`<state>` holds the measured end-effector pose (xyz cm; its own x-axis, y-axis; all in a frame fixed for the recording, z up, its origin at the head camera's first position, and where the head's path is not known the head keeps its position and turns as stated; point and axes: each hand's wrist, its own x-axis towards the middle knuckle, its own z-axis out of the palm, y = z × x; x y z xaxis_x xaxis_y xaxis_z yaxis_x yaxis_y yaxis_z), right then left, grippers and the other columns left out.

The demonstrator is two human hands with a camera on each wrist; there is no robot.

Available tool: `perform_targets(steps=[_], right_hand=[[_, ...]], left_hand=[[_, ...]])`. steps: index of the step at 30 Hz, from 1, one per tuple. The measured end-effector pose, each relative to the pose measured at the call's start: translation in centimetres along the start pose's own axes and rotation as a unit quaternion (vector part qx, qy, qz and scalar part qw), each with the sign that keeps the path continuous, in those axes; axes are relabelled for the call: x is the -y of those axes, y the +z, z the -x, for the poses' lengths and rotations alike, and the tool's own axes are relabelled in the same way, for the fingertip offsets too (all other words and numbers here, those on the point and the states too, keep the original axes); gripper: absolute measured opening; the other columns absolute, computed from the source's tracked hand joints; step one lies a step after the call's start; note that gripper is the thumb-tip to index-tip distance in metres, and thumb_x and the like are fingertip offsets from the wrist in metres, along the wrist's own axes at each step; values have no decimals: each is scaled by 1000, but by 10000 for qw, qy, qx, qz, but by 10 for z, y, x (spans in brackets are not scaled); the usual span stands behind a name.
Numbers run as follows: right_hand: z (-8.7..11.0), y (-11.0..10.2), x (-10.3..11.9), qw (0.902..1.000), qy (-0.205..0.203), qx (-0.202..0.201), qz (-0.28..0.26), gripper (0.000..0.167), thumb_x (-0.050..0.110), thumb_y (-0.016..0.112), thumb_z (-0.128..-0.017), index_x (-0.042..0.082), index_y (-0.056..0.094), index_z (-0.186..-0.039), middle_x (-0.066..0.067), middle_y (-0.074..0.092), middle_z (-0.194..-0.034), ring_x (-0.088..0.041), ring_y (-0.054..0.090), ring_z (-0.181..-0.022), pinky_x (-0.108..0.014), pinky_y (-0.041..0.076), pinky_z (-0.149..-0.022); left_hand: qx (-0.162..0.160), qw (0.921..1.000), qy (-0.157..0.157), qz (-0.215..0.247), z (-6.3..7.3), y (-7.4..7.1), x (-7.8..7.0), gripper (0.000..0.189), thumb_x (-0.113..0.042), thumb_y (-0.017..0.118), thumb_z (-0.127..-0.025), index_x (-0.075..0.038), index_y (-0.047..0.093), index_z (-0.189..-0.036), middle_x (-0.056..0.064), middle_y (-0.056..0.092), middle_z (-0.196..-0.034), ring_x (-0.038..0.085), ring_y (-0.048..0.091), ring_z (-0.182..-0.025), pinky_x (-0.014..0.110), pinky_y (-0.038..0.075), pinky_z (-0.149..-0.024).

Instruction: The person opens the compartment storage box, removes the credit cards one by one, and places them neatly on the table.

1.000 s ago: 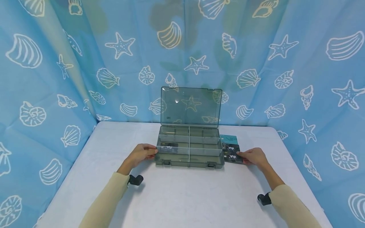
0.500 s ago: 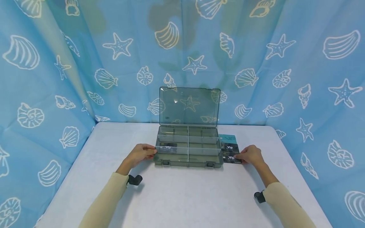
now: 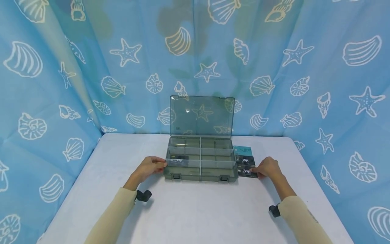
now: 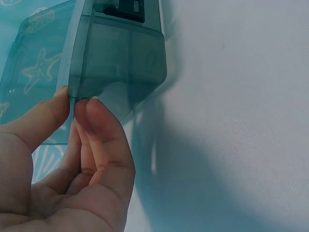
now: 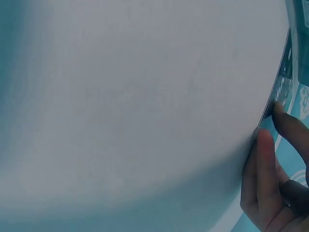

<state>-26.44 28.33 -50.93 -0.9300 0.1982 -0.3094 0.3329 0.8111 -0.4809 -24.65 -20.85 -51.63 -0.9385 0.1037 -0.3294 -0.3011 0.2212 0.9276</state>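
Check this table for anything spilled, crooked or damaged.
Nothing stands out: the box sits open, one black card lies inside, and a teal card and two more black cards form a row along its right side.

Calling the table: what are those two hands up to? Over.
Left hand pinches left rim of rectangular grey-green translucent plastic box. Right hand pinches front rectangular black "Vip" card beside it. Lid up; nothing visibly blocking either hand.

The front dark card [image 3: 245,171] is partly covered by the right hand [image 3: 269,167], and its smallest print seemingly cannot be read. In both wrist views the box [image 4: 123,55] is cut off by the edge.
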Motion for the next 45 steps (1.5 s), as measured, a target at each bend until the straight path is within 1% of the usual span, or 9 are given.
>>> perform_targets(steps=[10, 24, 28, 32, 35, 38, 42, 44, 45], right_hand=[[-4, 3, -14, 9973, 200, 114, -692, 39, 25, 87, -73, -4, 66, -89, -8, 64, -63, -16, 64, -53, -29, 48, -62], [-15, -2, -15, 9968, 291, 267, -688, 44, 25, 88, -71, -4, 63, -93, -8, 65, -64, -16, 65, -53, -26, 47, -61], [-17, -13, -5, 9981, -67, 202, -570, 46, 33, 83, -77, -5, 63, -93, -8, 66, -65, -18, 67, -57, -32, 51, -65], [-15, -25, 38, 9920, -963, -127, -802, 46, 39, 72, -88, -7, 67, -96, -10, 68, -72, -23, 70, -65, -40, 58, -71], [-7, -19, 87, 9783, -1640, 45, -1265, 46, 38, 65, -94, -7, 69, -99, -13, 69, -79, -27, 71, -72, -43, 58, -73], [3, 3, 134, 9566, -1992, 724, -2002, 44, 35, 63, -96, -7, 69, -104, -19, 70, -90, -31, 71, -82, -44, 57, -77], [14, 39, 184, 9225, -2001, 1803, -2765, 39, 24, 61, -98, -10, 64, -116, -28, 65, -110, -38, 65, -101, -47, 52, -89], [18, 54, 202, 9136, -1947, 2179, -2828, 39, 19, 59, -99, -12, 59, -122, -30, 61, -118, -39, 63, -107, -47, 50, -93], [19, 61, 210, 9146, -1928, 2257, -2746, 39, 18, 58, -99, -13, 58, -122, -30, 62, -117, -38, 63, -106, -46, 50, -93]], left_hand=[[11, 10000, -21, -10, 1, 1, 7, 30, -13, 68, -92, 4, 62, -116, 15, 64, -107, 24, 63, -89, 34, 56, -79], [-14, 10000, -11, 86, 0, 1, 1, 31, -13, 69, -92, 5, 61, -116, 15, 64, -107, 24, 63, -88, 33, 56, -78], [3, 10000, -24, 93, 1, 2, 1, 30, -12, 69, -92, 5, 61, -116, 15, 64, -107, 23, 63, -87, 33, 56, -78], [10, 9999, -51, 91, 0, 0, 0, 31, -12, 69, -91, 5, 62, -117, 15, 64, -107, 23, 64, -88, 33, 56, -78], [-7, 10000, -38, 89, 0, -1, 0, 32, -13, 69, -92, 5, 61, -118, 15, 64, -108, 24, 64, -89, 34, 56, -78], [-44, 10000, 17, 74, 0, -2, 1, 31, -13, 68, -92, 5, 61, -118, 15, 64, -108, 24, 64, -88, 34, 56, -78], [-58, 9999, 66, 95, 2, -1, 2, 32, -12, 68, -92, 6, 62, -118, 15, 65, -108, 23, 64, -87, 33, 56, -77], [-58, 9999, 76, 132, 2, 0, 2, 32, -11, 69, -92, 6, 62, -117, 15, 65, -107, 22, 65, -86, 33, 56, -77], [-59, 9998, 95, 138, 2, 1, 2, 32, -11, 69, -92, 6, 62, -117, 15, 65, -107, 22, 65, -85, 33, 56, -76]])
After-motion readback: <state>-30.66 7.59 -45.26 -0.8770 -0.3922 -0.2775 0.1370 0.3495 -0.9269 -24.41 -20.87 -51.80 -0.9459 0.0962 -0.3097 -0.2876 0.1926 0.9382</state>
